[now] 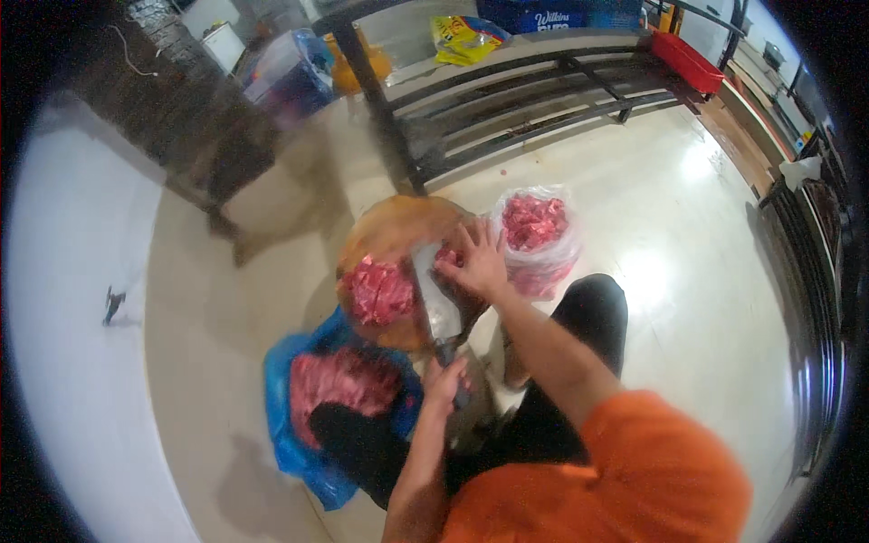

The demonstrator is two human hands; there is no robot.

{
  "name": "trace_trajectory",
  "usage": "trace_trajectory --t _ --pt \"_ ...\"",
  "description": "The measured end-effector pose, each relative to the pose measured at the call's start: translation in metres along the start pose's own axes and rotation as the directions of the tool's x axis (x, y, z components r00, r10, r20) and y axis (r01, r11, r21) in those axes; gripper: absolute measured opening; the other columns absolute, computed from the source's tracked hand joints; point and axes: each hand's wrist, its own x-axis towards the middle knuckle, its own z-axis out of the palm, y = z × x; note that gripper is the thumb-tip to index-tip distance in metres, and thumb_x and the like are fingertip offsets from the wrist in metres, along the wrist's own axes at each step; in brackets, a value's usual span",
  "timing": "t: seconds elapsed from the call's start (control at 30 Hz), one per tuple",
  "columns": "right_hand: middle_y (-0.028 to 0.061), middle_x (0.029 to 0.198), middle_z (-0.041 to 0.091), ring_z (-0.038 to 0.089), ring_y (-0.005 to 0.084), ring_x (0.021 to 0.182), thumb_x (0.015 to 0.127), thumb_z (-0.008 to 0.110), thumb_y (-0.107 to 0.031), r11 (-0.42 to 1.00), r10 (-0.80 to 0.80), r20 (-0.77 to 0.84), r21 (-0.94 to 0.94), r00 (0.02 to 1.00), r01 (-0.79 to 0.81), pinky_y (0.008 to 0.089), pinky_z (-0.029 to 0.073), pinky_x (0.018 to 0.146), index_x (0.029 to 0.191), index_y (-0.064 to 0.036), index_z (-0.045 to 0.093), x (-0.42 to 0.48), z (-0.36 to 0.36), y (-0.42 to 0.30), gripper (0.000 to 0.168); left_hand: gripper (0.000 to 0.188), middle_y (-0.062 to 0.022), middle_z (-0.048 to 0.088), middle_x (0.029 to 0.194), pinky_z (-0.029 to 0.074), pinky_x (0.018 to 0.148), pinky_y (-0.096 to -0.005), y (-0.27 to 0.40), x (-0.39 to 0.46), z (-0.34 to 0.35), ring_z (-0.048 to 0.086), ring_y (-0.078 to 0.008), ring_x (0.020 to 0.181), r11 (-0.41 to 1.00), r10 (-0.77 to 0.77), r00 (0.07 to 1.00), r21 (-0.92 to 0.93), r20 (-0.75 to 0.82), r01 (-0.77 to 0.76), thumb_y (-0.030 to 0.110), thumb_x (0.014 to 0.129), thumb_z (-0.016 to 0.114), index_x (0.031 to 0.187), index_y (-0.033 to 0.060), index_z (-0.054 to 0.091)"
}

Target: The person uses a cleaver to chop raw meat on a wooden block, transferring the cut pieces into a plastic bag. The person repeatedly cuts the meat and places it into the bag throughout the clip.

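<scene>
My left hand (445,385) grips the dark handle of a broad-bladed cleaver (438,298). The blade lies over a round wooden chopping block (400,220), between a heap of cut raw meat (378,290) on the left and a few small meat pieces (448,256) on the right. My right hand (481,261) is spread at the block's right edge, its thumb beside the small pieces; contact with them is unclear. Right of the block stands a clear plastic bag (577,241) full of meat chunks. Below left, a blue plastic bag (275,400) holds more raw meat.
Beyond the block is a black metal rack (489,146) with a yellow packet (465,41) on top. A red plastic tray (686,64) lies at the upper right. My knees flank the block's near side. A white wall curves along the left.
</scene>
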Motion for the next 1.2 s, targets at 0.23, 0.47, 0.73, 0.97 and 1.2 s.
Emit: trace_trajectory --t 0.23,0.47,0.73,0.97,1.2 --pt "0.0193 0.119 0.061 0.060 0.0291 0.107 0.089 0.056 -0.047 0.756 0.247 0.048 0.616 0.968 -0.224 0.0435 0.047 0.090 0.123 -0.004 0.059 0.017 0.022 0.041 0.055 0.023 -0.0099 0.060 0.077 0.049 0.052 -0.0372 -0.019 0.042 0.050 0.059 -0.0221 0.060 0.953 0.123 0.992 0.277 0.008 -0.120 0.013 0.088 0.062 0.106 0.0037 0.052" --pt "0.0018 0.073 0.060 0.057 0.0144 0.069 0.086 0.059 -0.027 -0.050 0.562 0.302 0.942 0.770 -0.333 0.0266 0.047 0.062 0.082 -0.006 0.065 0.090 -0.005 0.125 0.023 0.036 -0.0231 0.066 0.103 0.049 0.082 -0.0411 0.089 0.066 0.154 0.065 -0.0348 0.096 0.752 0.241 0.960 0.597 0.146 -0.280 0.016 0.083 0.061 0.114 -0.0043 0.057" --pt "0.0105 0.079 0.067 0.065 0.0235 0.079 0.085 0.057 -0.028 0.728 0.383 0.552 0.314 0.741 -0.609 0.0388 0.052 0.070 0.100 -0.004 0.069 0.165 0.006 0.273 0.031 0.044 -0.0230 0.067 0.092 0.053 0.071 -0.0412 0.138 0.118 0.185 0.069 -0.0332 0.074 0.675 0.092 0.971 0.703 0.221 -0.224 0.024 0.082 0.066 0.114 -0.0048 0.056" --pt "0.0132 0.119 0.060 0.059 0.0342 0.108 0.089 0.056 -0.032 0.924 -0.328 0.418 -0.046 0.847 0.381 0.0448 0.047 0.090 0.118 -0.012 0.061 0.110 0.071 0.308 0.036 0.030 -0.0095 0.063 0.070 0.047 0.050 -0.0346 0.153 0.069 0.098 0.058 -0.0170 0.051 0.773 0.120 0.982 0.607 0.145 -0.184 0.016 0.086 0.066 0.108 -0.0003 0.054" --pt "0.0223 0.108 0.062 0.059 0.0384 0.105 0.083 0.064 -0.032 0.805 0.555 -0.166 -0.140 0.815 -0.577 0.0447 0.048 0.088 0.107 0.001 0.060 0.091 0.086 0.381 0.041 0.025 -0.0083 0.056 0.073 0.046 0.046 -0.0325 0.137 0.008 0.039 0.053 -0.0175 0.047 0.891 0.123 0.990 0.447 -0.061 -0.083 0.005 0.084 0.064 0.103 0.0008 0.049"
